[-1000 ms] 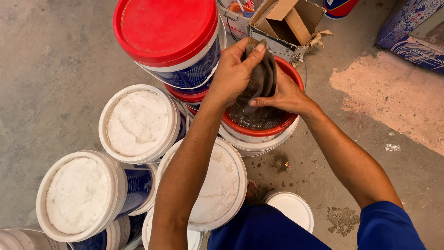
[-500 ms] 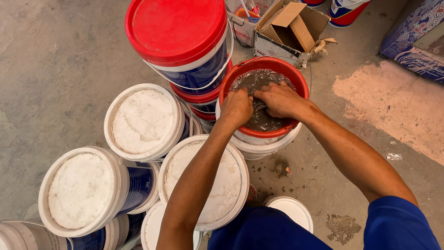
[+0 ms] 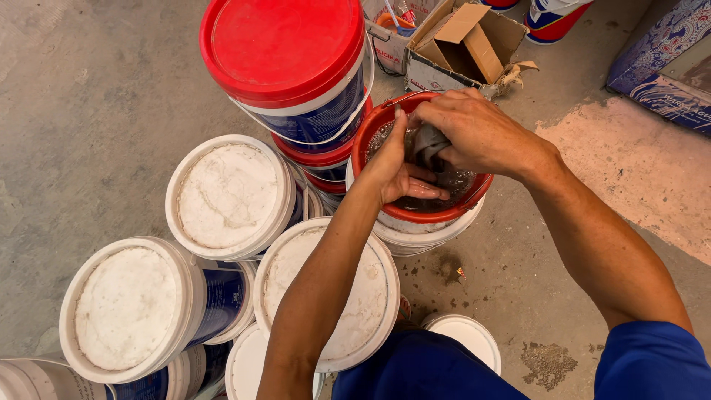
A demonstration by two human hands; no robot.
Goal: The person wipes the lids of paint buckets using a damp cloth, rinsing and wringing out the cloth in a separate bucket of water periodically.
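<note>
While you lean over the stacked pails, both of your hands work inside the red bucket (image 3: 378, 133), which sits on top of a white pail with murky water in it. Your right hand (image 3: 474, 133) is closed around a dark wet rag (image 3: 428, 144), fingers curled over the top of the bunched cloth and squeezing it just above the water. Your left hand (image 3: 396, 174) lies lower, palm turned up and fingers spread flat, touching the underside of the rag and cupping beneath it rather than gripping.

The rag looks soft, limp and soaked, so it will likely sag and drip wherever it is not held; being wet, it may be slippery and heavier than it looks. A full fist around the bunched middle, as your right hand has it, seems the surest hold.

Just beside the bucket, toward your left, stands a red-lidded pail (image 3: 285, 52) on another one. Three white-lidded pails (image 3: 226, 196) cluster below it on the concrete floor (image 3: 89, 96). An open cardboard box (image 3: 466, 44) sits beyond the bucket.
</note>
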